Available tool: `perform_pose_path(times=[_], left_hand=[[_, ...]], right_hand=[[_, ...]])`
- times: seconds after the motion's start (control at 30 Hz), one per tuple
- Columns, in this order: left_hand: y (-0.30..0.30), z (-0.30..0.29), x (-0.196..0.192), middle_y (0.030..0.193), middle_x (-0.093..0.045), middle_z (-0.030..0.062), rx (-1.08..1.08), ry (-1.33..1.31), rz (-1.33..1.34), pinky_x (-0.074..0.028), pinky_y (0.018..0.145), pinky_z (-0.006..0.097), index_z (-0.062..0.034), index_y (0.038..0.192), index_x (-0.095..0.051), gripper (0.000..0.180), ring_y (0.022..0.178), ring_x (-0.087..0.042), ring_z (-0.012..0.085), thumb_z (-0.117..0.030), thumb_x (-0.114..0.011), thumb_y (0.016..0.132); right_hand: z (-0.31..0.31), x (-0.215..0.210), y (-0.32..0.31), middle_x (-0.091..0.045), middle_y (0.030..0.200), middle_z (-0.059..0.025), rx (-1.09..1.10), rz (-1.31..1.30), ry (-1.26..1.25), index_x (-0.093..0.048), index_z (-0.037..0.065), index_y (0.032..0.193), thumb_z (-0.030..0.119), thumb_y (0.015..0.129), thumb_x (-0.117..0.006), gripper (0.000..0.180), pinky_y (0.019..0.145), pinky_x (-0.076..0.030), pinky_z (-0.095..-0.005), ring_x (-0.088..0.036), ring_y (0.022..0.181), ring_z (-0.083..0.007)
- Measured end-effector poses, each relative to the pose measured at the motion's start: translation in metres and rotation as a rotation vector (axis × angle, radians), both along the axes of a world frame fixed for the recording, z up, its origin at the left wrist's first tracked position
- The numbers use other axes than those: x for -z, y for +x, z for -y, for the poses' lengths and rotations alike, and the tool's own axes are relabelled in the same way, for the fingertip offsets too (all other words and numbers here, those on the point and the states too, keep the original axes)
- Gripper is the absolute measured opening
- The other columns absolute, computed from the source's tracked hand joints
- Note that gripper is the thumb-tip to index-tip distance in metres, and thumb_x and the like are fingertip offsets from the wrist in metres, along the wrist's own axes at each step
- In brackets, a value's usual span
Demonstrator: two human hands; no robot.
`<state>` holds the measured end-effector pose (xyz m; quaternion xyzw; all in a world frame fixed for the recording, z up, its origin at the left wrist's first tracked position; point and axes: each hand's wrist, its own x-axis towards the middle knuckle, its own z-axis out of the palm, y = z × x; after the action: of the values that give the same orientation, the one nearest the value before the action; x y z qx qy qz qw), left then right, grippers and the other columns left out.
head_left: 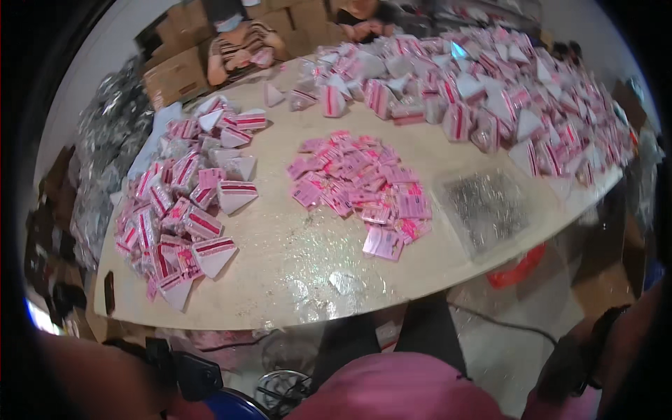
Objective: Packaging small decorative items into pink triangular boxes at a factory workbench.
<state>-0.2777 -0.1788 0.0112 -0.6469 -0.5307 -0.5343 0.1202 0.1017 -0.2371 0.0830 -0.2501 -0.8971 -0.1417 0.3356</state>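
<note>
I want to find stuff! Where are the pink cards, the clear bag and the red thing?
pink cards (357,185), head view, middle of the pile
clear bag (486,206), head view, its middle
red thing (518,269), head view, part below the table edge

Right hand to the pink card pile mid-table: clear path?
Probably yes. The right hand isn't clearly in view; only a forearm shows at the lower right edge. The pink card pile lies flat, and the bare table in front of it holds nothing tall.

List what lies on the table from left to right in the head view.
Small black object at the table's left edge → heap of pink-and-white wedge packets → pile of flat pink cards → clear bag of small dark parts → large mound of wedge packets.
</note>
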Motion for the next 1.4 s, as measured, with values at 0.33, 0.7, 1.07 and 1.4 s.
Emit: perform_pose_path(times=[0.33,0.7,1.07,1.4], left_hand=[[0.039,-0.002,-0.019,0.116,-0.057,0.0141,0.012,0.116,-0.054,-0.042,0.091,0.037,-0.0017,0.106,-0.059,0.031,0.108,-0.054,0.0236,-0.02,-0.049,0.082],[0.076,-0.031,0.076,0.101,-0.059,0.0152,0.77,-0.524,-0.278,-0.046,0.08,0.037,-0.0042,0.097,-0.06,0.029,0.092,-0.057,0.0321,-0.01,-0.069,0.07],[0.169,-0.072,0.139,0.129,-0.04,0.0155,0.849,-0.604,-0.887,-0.04,0.09,0.048,-0.0123,0.131,-0.039,0.063,0.117,-0.042,0.0358,-0.026,-0.066,0.076],[0.205,-0.135,0.124,0.091,-0.057,0.0168,0.747,-0.662,-0.578,-0.047,0.072,0.043,-0.0028,0.088,-0.057,0.023,0.082,-0.057,0.0352,-0.023,-0.059,0.077]], right_hand=[[-0.008,0.003,0.011,-0.06,0.091,-0.0209,0.039,-0.036,0.018,-0.059,-0.009,0.094,0.01,0.073,-0.057,0.028,0.077,-0.046,-0.0388,-0.059,0.084,-0.0332],[0.011,0.116,0.058,-0.063,0.085,-0.0158,0.622,-0.444,-0.304,-0.063,-0.003,0.087,0.0,0.071,-0.061,0.017,0.067,-0.048,-0.0304,-0.062,0.076,-0.0262],[-0.015,0.167,0.098,-0.061,0.075,-0.0146,0.67,-0.58,-0.562,-0.061,-0.004,0.083,0.003,0.078,-0.058,0.009,0.063,-0.047,-0.0319,-0.059,0.068,-0.0277],[-0.081,0.187,0.146,-0.06,0.095,-0.0205,0.718,-0.127,-0.68,-0.062,0.001,0.096,0.009,0.074,-0.06,0.023,0.076,-0.047,-0.0433,-0.058,0.085,-0.037]])
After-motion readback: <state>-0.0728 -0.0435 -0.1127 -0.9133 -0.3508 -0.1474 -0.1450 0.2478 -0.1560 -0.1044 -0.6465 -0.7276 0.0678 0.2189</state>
